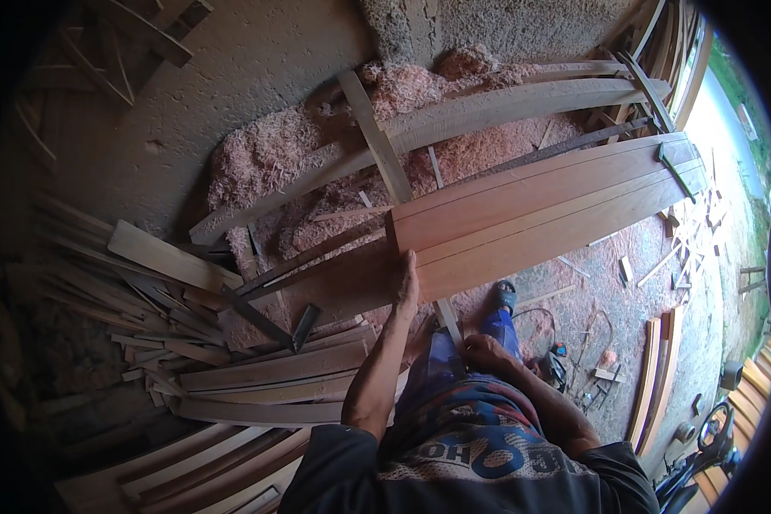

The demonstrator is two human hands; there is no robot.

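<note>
Two wide boards (522, 214) lie side by side in front of me, with dark lines running along them. My left hand (409, 281) rests against their near-left end, fingers stretched out and pressed to the wood. Under that end a darker plank (351, 278) continues to the left. Close to my waist, my right hand (483, 353) is closed, beside the lower end of a narrow wooden piece (447, 320) that comes out from below the boards. What its fingers hold, if anything, is hidden. A dark bar-shaped tool (677, 173) crosses the boards' far right end.
Behind the boards, a long curved beam (454, 120) lies over heaped pinkish shavings (265, 163). A crosspiece (374, 137) spans there. Stacked planks (274, 381) and offcuts fill the left. A power tool (553, 367) sits on the floor near my feet; two strips (655, 381) lie right.
</note>
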